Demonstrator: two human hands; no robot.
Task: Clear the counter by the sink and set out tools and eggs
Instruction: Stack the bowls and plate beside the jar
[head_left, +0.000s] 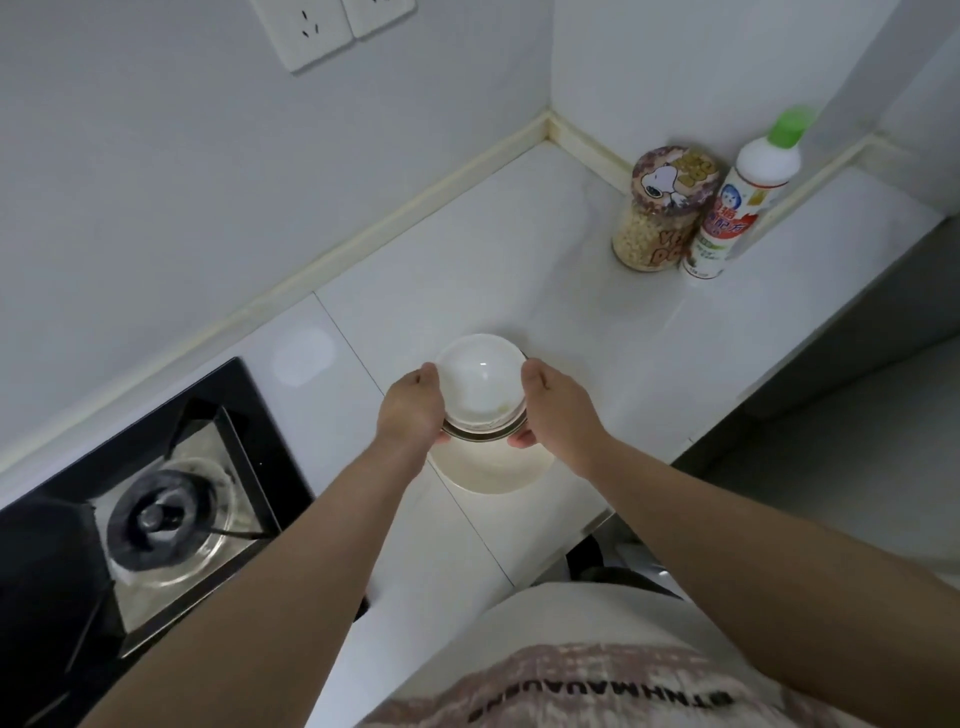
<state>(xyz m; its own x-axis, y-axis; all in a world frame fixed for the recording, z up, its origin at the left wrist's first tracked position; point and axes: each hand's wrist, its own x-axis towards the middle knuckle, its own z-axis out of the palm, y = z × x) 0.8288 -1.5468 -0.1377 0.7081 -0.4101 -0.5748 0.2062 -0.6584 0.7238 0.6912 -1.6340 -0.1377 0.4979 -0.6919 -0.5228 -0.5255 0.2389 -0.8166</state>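
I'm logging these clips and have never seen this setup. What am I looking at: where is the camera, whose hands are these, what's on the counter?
No machine here: a person works bare-handed, and the one picture comes from a camera on their head, looking down. The left hand and right hand grip a white bowl nested in a metal bowl, one hand each side, above a pale round plate; whether the bowls rest on it is unclear. On the white counter, a jar with a cartoon-dog lid and a green-capped bottle stand in the far corner. A gas stove sits at the left.
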